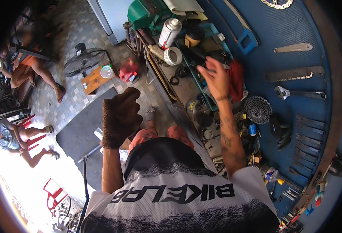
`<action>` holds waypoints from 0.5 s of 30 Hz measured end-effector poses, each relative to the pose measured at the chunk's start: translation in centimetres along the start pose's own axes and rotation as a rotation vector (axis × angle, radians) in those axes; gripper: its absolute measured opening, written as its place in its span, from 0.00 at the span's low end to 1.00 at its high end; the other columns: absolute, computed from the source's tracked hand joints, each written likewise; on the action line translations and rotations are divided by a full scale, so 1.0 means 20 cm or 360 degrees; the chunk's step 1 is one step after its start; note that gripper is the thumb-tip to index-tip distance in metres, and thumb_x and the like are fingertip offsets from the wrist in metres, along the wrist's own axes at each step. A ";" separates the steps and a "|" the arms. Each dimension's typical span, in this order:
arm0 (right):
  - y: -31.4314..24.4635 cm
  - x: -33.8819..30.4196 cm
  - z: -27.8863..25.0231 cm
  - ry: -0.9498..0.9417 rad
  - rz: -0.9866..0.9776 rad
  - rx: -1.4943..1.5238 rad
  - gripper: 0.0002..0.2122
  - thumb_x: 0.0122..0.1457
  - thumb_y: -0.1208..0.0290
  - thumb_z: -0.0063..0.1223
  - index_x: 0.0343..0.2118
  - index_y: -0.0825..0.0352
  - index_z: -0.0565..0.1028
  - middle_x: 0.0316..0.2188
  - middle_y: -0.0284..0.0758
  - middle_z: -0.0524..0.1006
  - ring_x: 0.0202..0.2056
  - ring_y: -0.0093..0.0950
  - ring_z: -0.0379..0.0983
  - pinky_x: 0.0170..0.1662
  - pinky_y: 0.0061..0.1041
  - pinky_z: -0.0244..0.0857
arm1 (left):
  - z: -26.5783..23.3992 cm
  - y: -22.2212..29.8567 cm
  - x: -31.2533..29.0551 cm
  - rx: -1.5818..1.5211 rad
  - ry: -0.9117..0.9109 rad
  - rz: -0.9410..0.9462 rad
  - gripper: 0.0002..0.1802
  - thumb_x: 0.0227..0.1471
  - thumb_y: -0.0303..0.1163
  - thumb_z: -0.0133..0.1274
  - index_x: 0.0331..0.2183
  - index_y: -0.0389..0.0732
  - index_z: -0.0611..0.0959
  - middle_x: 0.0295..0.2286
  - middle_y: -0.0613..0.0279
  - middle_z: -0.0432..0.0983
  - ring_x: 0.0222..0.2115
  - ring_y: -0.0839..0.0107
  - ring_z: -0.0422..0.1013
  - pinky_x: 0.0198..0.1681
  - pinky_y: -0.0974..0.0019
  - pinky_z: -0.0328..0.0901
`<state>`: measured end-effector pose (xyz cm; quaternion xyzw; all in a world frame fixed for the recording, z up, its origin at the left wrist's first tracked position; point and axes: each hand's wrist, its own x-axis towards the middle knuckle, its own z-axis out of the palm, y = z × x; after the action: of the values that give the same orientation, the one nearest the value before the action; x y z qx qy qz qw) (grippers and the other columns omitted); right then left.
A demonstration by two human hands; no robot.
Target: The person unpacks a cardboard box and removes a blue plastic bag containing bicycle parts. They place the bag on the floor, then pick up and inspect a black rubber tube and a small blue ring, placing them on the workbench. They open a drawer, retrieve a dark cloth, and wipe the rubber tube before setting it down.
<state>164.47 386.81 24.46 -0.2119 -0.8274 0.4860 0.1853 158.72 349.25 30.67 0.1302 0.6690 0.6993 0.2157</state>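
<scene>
My left hand (121, 116) wears a brown knit glove and is raised in front of my body, left of the bench. Its fingers are curled in, and whatever they hold, if anything, is hidden. My bare right hand (215, 77) reaches over the cluttered workbench with fingers apart and nothing visible between them. Beneath it lies a teal tray (208, 93) full of dark parts and tools. A red cloth (237, 81) lies just right of that hand. Left of the hand are a roll of white tape (173, 56) and a white spray can (170, 33).
A blue tool wall on the right carries a blue-handled hacksaw (248, 40), an adjustable wrench (299, 93) and several spanners (310, 143). A bicycle cassette (258, 109) sits by the bench. Left on the floor stand a black fan (84, 62) and a wooden stool (97, 79). Two people sit farther left.
</scene>
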 end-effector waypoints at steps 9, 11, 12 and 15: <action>-0.09 0.70 0.78 0.0287 -0.0209 -0.0248 0.36 0.39 0.54 0.80 0.47 0.69 0.71 0.42 0.49 0.80 0.45 0.49 0.78 0.47 0.46 0.71 | -0.02 0.14 0.06 0.0087 0.0182 0.0223 0.16 0.46 0.28 0.58 0.40 0.42 0.85 0.30 0.61 0.76 0.32 0.62 0.74 0.36 0.49 0.67; -0.17 0.67 0.75 0.0333 -0.0203 -0.0196 0.33 0.39 0.53 0.79 0.43 0.69 0.73 0.40 0.47 0.80 0.43 0.48 0.79 0.45 0.45 0.71 | -0.03 0.18 0.07 0.0246 0.0175 0.0297 0.16 0.46 0.28 0.58 0.40 0.41 0.85 0.29 0.61 0.76 0.32 0.62 0.74 0.35 0.49 0.67; -0.24 0.65 0.71 0.0359 -0.0296 -0.0123 0.33 0.40 0.53 0.79 0.45 0.69 0.74 0.41 0.46 0.80 0.43 0.46 0.79 0.45 0.43 0.71 | -0.03 0.20 0.08 0.0384 0.0168 0.0339 0.15 0.46 0.27 0.58 0.40 0.41 0.85 0.29 0.60 0.76 0.32 0.62 0.74 0.35 0.49 0.67; -0.49 0.55 0.59 0.0373 -0.0598 -0.0029 0.33 0.44 0.56 0.78 0.50 0.69 0.74 0.42 0.44 0.77 0.43 0.43 0.77 0.44 0.40 0.71 | -0.05 0.21 0.19 0.1291 0.0155 0.0439 0.15 0.46 0.27 0.57 0.40 0.41 0.85 0.28 0.60 0.75 0.31 0.61 0.73 0.34 0.48 0.67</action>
<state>147.45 379.80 28.88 -0.1109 -0.8295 0.4074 0.3656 154.28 350.13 34.38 0.2596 0.8755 0.4072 0.0197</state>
